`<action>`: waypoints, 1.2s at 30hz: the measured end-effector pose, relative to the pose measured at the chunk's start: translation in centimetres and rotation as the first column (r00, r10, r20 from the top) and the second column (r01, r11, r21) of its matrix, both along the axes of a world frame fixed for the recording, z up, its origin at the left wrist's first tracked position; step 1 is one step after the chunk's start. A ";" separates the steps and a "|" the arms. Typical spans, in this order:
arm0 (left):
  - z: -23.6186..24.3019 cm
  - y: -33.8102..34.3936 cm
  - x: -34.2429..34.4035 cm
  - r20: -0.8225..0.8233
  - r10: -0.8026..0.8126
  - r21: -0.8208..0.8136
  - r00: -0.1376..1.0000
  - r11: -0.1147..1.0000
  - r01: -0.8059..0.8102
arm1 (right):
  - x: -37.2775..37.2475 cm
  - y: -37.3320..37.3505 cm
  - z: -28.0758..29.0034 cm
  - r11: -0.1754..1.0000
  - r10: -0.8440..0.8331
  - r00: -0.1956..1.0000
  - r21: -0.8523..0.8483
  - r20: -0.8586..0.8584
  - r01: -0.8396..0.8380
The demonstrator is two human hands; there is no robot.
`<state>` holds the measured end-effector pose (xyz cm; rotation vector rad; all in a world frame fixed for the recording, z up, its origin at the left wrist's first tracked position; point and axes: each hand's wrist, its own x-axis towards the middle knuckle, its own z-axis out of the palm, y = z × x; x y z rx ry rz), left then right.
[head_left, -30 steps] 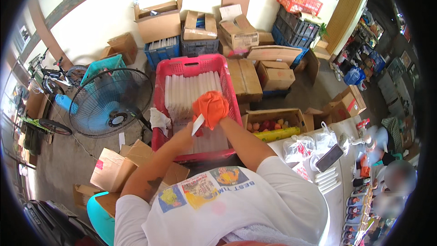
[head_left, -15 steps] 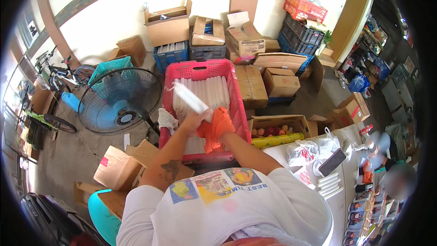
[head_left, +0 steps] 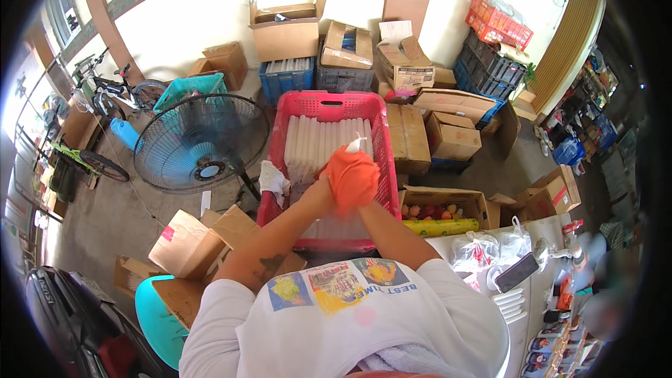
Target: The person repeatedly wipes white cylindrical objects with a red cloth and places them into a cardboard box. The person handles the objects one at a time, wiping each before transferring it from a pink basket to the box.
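Note:
Over a pink crate [head_left: 378, 126] of long white candles [head_left: 308, 136], my right hand [head_left: 353, 192] is closed on a bunched orange cloth [head_left: 350, 175], which hides most of its fingers. The cloth wraps a single white candle [head_left: 357, 145], whose tip pokes out at the top. My left hand [head_left: 316, 194] is closed at the cloth's lower left, around that candle's mostly hidden lower end. A crumpled white rag [head_left: 274, 178] hangs on the crate's left rim.
A standing fan [head_left: 196, 147] is left of the crate, cartons [head_left: 409, 140] right and behind. An open box of coloured items [head_left: 441, 217] adjoins a table [head_left: 525, 315] with plastic bags and a phone [head_left: 516, 271]. A scooter [head_left: 77, 329] sits lower left, bicycles [head_left: 119, 98] upper left.
The candle, pointing up-left and largely bare half a second ago, now points up-right, mostly covered by the cloth. My hands rose slightly. The scene has shifted rightward in the view.

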<state>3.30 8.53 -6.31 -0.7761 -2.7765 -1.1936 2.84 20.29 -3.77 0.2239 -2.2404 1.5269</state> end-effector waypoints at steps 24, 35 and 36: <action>4.6 -12.0 12.4 0.315 0.285 -0.122 0.905 0.958 -0.259 | -5.6 4.0 -1.1 0.670 -0.432 0.897 0.700 0.096 0.248; -20.5 -26.5 25.8 0.399 0.875 -0.389 0.274 0.432 -0.814 | -2.9 9.8 1.5 0.549 0.167 0.948 0.773 0.271 -0.317; -23.3 -26.6 25.9 0.455 0.870 -0.392 0.190 0.387 -0.835 | -2.8 9.8 2.2 0.560 0.192 0.943 0.758 0.272 -0.333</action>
